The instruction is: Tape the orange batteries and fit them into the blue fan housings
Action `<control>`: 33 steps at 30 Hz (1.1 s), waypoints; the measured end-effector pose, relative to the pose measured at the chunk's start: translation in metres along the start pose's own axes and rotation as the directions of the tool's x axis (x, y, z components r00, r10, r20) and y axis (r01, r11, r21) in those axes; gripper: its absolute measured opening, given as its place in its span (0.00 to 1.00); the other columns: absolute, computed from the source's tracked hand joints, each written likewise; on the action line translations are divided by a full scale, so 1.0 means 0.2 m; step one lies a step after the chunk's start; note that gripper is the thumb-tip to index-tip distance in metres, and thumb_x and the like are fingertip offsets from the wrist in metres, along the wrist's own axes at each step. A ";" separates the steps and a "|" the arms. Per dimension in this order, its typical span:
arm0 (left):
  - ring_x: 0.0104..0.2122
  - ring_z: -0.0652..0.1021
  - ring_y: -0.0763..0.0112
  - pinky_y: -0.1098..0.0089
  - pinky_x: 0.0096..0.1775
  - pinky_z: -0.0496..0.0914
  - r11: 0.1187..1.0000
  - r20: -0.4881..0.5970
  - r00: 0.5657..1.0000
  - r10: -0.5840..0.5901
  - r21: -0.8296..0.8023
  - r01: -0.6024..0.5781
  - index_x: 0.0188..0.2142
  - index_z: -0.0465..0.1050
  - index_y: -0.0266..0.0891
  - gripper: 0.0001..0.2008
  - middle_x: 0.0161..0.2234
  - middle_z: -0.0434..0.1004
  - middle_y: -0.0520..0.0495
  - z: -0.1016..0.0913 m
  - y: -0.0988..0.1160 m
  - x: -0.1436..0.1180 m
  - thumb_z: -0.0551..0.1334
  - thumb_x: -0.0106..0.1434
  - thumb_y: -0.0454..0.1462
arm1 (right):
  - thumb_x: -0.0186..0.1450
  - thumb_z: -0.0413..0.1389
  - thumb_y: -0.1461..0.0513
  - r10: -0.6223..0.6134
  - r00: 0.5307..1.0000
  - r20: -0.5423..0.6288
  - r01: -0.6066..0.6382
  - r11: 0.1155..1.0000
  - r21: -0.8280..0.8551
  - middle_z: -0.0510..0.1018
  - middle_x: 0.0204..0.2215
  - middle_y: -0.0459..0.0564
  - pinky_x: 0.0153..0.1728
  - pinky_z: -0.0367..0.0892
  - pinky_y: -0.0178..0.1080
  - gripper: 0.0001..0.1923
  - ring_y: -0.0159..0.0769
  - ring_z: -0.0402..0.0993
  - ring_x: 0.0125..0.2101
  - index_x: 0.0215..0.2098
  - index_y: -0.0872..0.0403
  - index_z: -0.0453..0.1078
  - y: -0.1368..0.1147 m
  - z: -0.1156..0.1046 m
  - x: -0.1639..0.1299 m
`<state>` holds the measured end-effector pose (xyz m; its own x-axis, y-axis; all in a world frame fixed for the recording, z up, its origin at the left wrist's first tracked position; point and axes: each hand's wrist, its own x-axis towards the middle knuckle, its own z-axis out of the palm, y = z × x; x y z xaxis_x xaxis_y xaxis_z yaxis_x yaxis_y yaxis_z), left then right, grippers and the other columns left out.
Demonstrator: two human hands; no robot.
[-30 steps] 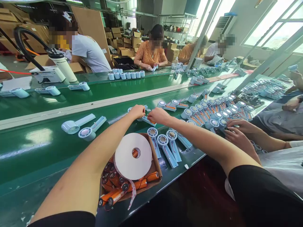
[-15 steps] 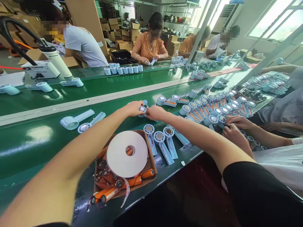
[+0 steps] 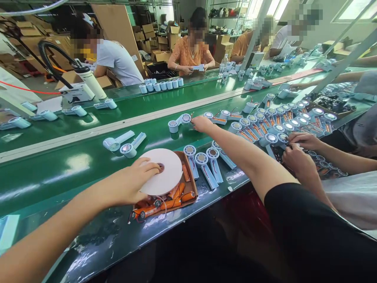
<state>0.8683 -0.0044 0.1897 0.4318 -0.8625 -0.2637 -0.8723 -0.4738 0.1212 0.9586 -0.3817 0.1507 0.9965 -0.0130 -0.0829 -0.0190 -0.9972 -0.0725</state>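
Left hand: left hand (image 3: 134, 184) lies flat on the white tape roll (image 3: 163, 171), fingers spread loose, index tip at the roll's core; grips nothing.
Tape roll: lies flat on top of the cardboard box (image 3: 193, 184), at the near edge of the green belt (image 3: 59, 173).
Box contents: orange battery cells (image 3: 165, 202) with thin wires, some poking out past the box's near-left corner.
Beside box: three pale blue fan halves (image 3: 203, 165) in a row, round heads away from the near edge, just right of the box.
Right hand: right hand (image 3: 202, 124) reaches farther out over the belt, fingers curled; tips touch the pale blue fan part (image 3: 179, 121) lying there. Cannot tell whether it is pinched or only touched.
Left of centre: two more fan pieces (image 3: 123, 144) lying loose on the belt.
Right: co-worker's hands (image 3: 297, 151) at a dense cluster of fan halves (image 3: 279, 125).
Mid belt: pale divider strip (image 3: 88, 135) runs the belt's length.
Far side: row of pale cylinders (image 3: 161, 85); seated people at work behind it; stacked cartons beyond.
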 end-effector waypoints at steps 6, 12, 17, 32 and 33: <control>0.67 0.72 0.39 0.46 0.59 0.78 0.983 -0.523 0.833 -0.181 -0.063 0.174 0.68 0.68 0.46 0.33 0.63 0.79 0.39 0.22 0.01 -0.38 0.67 0.69 0.53 | 0.76 0.55 0.67 0.018 0.986 -0.166 0.029 0.961 0.274 0.78 0.66 0.69 0.63 0.69 0.47 0.19 0.53 0.76 0.64 0.63 0.64 0.77 -0.08 -0.02 -0.24; 0.69 0.71 0.40 0.39 0.65 0.72 0.957 -0.822 0.556 -0.122 0.052 0.287 0.77 0.58 0.48 0.37 0.59 0.82 0.39 0.31 0.22 -0.41 0.66 0.73 0.32 | 0.81 0.46 0.41 -0.484 0.871 0.082 0.309 0.671 0.674 0.87 0.34 0.49 0.32 0.73 0.32 0.33 0.32 0.82 0.30 0.44 0.57 0.81 -0.52 -0.10 -0.76; 0.71 0.70 0.38 0.37 0.65 0.73 0.958 -0.876 0.466 -0.127 0.013 0.285 0.79 0.57 0.53 0.44 0.59 0.82 0.40 0.31 0.30 -0.39 0.71 0.70 0.30 | 0.72 0.58 0.35 -0.736 0.666 0.120 0.031 0.188 0.982 0.77 0.25 0.44 0.25 0.66 0.31 0.33 0.27 0.71 0.22 0.34 0.56 0.76 -0.72 0.00 -1.09; 0.62 0.80 0.45 0.61 0.40 0.90 0.846 -0.798 0.292 -0.528 -0.465 0.260 0.70 0.72 0.49 0.31 0.60 0.78 0.38 0.53 0.39 -0.42 0.71 0.68 0.35 | 0.73 0.67 0.55 -0.336 0.942 0.001 0.296 0.832 0.470 0.88 0.49 0.57 0.46 0.72 0.42 0.23 0.48 0.85 0.48 0.63 0.55 0.77 -0.80 0.17 -0.82; 0.62 0.80 0.46 0.61 0.40 0.90 0.863 -0.812 0.301 -0.500 -0.439 0.249 0.71 0.71 0.50 0.33 0.59 0.78 0.39 0.53 0.39 -0.41 0.70 0.69 0.34 | 0.73 0.67 0.57 -0.344 0.939 0.007 0.309 0.851 0.425 0.86 0.53 0.60 0.48 0.73 0.43 0.25 0.50 0.84 0.52 0.66 0.55 0.75 -0.81 0.18 -0.78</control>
<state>0.7396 0.0481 0.1189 0.7521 -0.1673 0.6374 -0.5450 -0.7017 0.4589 0.8026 -0.2148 0.1406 0.9416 0.3314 -0.0596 0.2568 -0.8213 -0.5094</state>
